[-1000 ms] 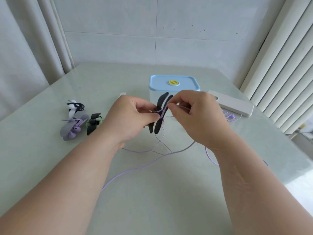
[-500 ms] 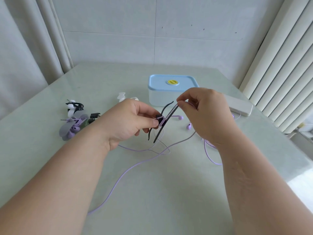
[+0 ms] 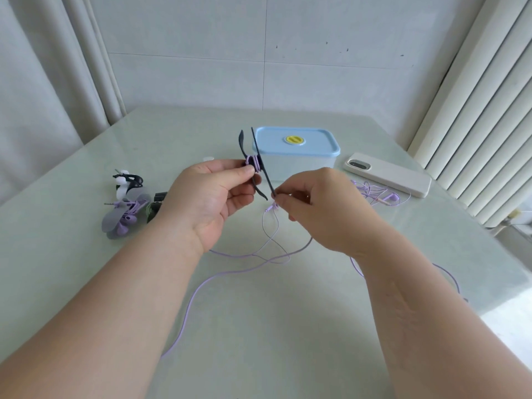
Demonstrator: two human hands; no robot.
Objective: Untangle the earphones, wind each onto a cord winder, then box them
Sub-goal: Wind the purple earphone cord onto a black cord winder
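Fingers (image 3: 239,175) of your left hand and fingers (image 3: 290,197) of your right hand are all curled and grasping, raised over the middle of the table (image 3: 288,341).

Starting at your far left, three wound sets lie close together on the table: a white and black bundle (image 3: 125,181), a grey winder with purple earphones (image 3: 123,217) just in front of it, and a dark bundle with green cord (image 3: 154,207), partly hidden behind your left wrist.

Your left hand (image 3: 207,197) pinches the black cord winder (image 3: 267,180) at its hub, thumb on top, with the winder standing nearly upright. A few turns of the purple cord (image 3: 201,286) sit round that hub.

Behind the winder stands the box (image 3: 296,165), its blue lid (image 3: 296,139) on.

Your right hand (image 3: 316,208) pinches the purple cord just beside the winder's lower tip; you cannot tell whether it also touches the winder. From there the cord drops in loose loops onto the table and trails toward you.

Further right, the earbuds (image 3: 388,198) lie tangled beside a white phone (image 3: 388,174).
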